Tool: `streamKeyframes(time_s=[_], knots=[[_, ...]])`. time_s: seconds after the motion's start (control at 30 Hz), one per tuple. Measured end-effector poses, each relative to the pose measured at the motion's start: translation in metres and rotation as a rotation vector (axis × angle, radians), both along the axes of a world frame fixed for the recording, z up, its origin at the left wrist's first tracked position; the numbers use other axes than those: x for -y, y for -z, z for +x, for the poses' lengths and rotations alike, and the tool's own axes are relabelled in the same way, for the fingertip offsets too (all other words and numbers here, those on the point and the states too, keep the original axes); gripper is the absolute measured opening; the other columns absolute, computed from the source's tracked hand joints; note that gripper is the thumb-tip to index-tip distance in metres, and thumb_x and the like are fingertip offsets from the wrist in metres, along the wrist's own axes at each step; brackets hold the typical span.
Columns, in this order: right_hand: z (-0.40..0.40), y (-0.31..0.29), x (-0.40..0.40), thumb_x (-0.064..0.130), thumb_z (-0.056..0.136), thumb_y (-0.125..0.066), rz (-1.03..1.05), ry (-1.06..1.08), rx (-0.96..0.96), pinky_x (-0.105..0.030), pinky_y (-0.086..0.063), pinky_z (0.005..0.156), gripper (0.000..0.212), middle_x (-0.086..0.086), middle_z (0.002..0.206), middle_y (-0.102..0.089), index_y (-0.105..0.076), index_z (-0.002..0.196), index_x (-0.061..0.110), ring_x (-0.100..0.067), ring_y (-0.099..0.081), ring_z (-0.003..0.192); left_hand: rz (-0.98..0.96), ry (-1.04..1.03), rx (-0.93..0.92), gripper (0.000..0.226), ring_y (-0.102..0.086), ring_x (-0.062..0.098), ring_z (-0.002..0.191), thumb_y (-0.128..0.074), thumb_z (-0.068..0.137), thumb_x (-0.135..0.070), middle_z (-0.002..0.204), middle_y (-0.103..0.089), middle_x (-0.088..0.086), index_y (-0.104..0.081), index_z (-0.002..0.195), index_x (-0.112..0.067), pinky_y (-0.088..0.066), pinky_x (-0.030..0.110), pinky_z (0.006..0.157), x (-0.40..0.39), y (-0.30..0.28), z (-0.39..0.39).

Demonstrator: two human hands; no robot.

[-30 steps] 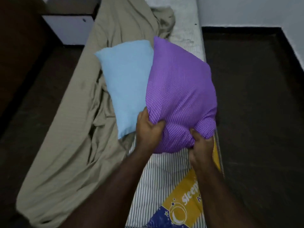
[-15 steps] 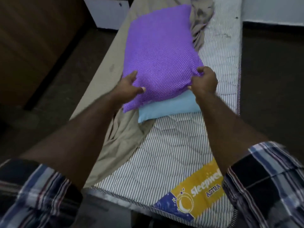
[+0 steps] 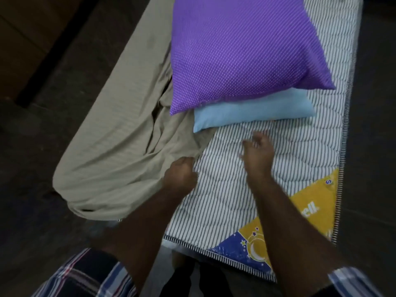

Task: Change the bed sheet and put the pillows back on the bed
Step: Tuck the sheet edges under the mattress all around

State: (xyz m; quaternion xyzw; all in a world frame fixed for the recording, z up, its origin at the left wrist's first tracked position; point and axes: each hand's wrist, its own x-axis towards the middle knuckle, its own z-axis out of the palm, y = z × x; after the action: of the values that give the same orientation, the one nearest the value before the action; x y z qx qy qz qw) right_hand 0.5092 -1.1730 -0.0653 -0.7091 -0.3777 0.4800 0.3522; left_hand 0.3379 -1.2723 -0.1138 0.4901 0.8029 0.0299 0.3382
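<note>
A purple dotted pillow [image 3: 240,46] lies on top of a light blue pillow [image 3: 252,110] in the middle of the striped bare mattress [image 3: 300,144]. A crumpled beige bed sheet [image 3: 120,146] covers the mattress's left side and hangs over its edge. My left hand [image 3: 180,176] grips the sheet's edge just below the pillows. My right hand [image 3: 259,153] hovers over the bare mattress with fingers loosely spread, holding nothing; it is blurred.
Dark floor [image 3: 377,103] runs along both sides of the narrow bed. A brown wooden panel [image 3: 27,39] stands at the far left. A yellow and blue brand label [image 3: 300,228] marks the mattress's near right corner.
Both hands have let go of the purple pillow, which now rests on the blue one. My left hand has moved down to take hold of the beige sheet; my right hand drew back over the mattress.
</note>
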Motion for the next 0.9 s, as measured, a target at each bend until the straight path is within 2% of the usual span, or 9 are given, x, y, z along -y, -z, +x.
streamKeyframes(time_s=[0.03, 0.13, 0.23, 0.4, 0.5, 0.57, 0.7, 0.8, 0.9], knots=[[-0.006, 0.014, 0.022, 0.016, 0.088, -0.07, -0.094, -0.088, -0.036, -0.046, -0.06, 0.086, 0.042, 0.003, 0.126, -0.06, -0.059, 0.128, 0.018, -0.02, -0.065, 0.105, 0.02, 0.033, -0.033, 0.056, -0.049, 0.03, 0.13, -0.059, 0.091, -0.031, 0.143, -0.051, 0.009, -0.045, 0.143, -0.016, -0.042, 0.045, 0.109, 0.0, 0.01, 0.002], [-0.02, 0.049, 0.07, 0.005, 0.09, -0.066, -0.291, -0.215, -0.149, -0.039, -0.06, 0.074, 0.038, -0.008, 0.114, -0.066, -0.06, 0.126, 0.015, -0.024, -0.068, 0.092, 0.051, 0.05, -0.118, 0.064, -0.05, 0.035, 0.127, -0.06, 0.091, -0.029, 0.144, -0.047, 0.014, -0.037, 0.148, -0.015, -0.044, 0.051, 0.105, -0.008, 0.034, -0.002], [-0.024, 0.067, 0.088, -0.002, 0.092, -0.061, -0.391, -0.176, -0.259, -0.032, -0.054, 0.062, 0.034, -0.011, 0.093, -0.069, -0.058, 0.123, 0.012, -0.018, -0.063, 0.071, 0.071, 0.026, -0.156, 0.045, -0.059, 0.036, 0.116, -0.046, 0.096, -0.02, 0.132, -0.057, 0.013, -0.045, 0.142, -0.018, -0.049, 0.051, 0.097, -0.018, 0.044, -0.01], [-0.023, 0.07, 0.078, 0.01, 0.092, -0.063, -0.391, 0.004, -0.362, -0.037, -0.052, 0.064, 0.032, -0.014, 0.094, -0.067, -0.057, 0.123, 0.006, -0.026, -0.064, 0.08, 0.106, 0.083, 0.406, 0.034, -0.062, 0.015, 0.116, -0.047, 0.103, -0.032, 0.129, -0.067, 0.0, -0.061, 0.133, -0.023, -0.043, 0.022, 0.098, -0.007, 0.018, 0.017], [-0.022, 0.057, 0.056, 0.032, 0.08, -0.073, -0.252, -0.002, -0.216, -0.048, -0.06, 0.081, 0.028, -0.011, 0.098, -0.073, -0.069, 0.102, 0.015, -0.031, -0.072, 0.091, 0.072, 0.129, 0.559, 0.033, -0.062, 0.01, 0.113, -0.049, 0.1, -0.025, 0.128, -0.067, -0.005, -0.063, 0.13, -0.029, -0.046, 0.027, 0.097, 0.008, -0.001, 0.035], [-0.018, 0.044, 0.045, 0.032, 0.081, -0.076, -0.186, -0.059, -0.112, -0.044, -0.06, 0.083, 0.02, -0.007, 0.097, -0.074, -0.07, 0.094, 0.018, -0.025, -0.072, 0.089, 0.049, 0.176, 0.598, 0.033, -0.062, 0.008, 0.104, -0.049, 0.097, -0.025, 0.122, -0.069, -0.007, -0.066, 0.125, -0.03, -0.048, 0.029, 0.093, 0.018, -0.01, 0.042], [0.004, 0.042, 0.039, 0.024, 0.08, -0.069, -0.173, -0.084, 0.091, -0.033, -0.057, 0.083, 0.036, -0.008, 0.104, -0.072, -0.068, 0.113, 0.009, -0.026, -0.07, 0.092, -0.08, 0.248, 0.739, 0.025, -0.055, -0.006, 0.069, -0.055, 0.098, -0.025, 0.093, -0.069, -0.007, -0.071, 0.116, -0.02, -0.041, 0.017, 0.068, 0.046, -0.031, 0.058], [0.026, 0.046, 0.068, 0.026, 0.081, -0.051, -0.229, 0.006, 0.254, -0.036, -0.048, 0.092, 0.048, -0.023, 0.119, -0.066, -0.064, 0.12, 0.0, -0.039, -0.062, 0.111, -0.164, 0.347, 0.733, 0.029, -0.058, 0.001, 0.081, -0.057, 0.093, -0.032, 0.109, -0.072, 0.002, -0.072, 0.114, -0.019, -0.043, 0.018, 0.075, 0.07, -0.043, 0.07], [0.052, 0.042, 0.12, 0.014, 0.096, -0.048, -0.245, 0.181, 0.328, -0.04, -0.042, 0.096, 0.034, -0.026, 0.124, -0.062, -0.06, 0.123, -0.002, -0.044, -0.056, 0.117, -0.253, 0.456, 0.714, 0.02, -0.059, 0.004, 0.087, -0.057, 0.097, -0.028, 0.102, -0.072, -0.005, -0.074, 0.106, -0.023, -0.045, 0.02, 0.078, 0.097, -0.05, 0.083]])
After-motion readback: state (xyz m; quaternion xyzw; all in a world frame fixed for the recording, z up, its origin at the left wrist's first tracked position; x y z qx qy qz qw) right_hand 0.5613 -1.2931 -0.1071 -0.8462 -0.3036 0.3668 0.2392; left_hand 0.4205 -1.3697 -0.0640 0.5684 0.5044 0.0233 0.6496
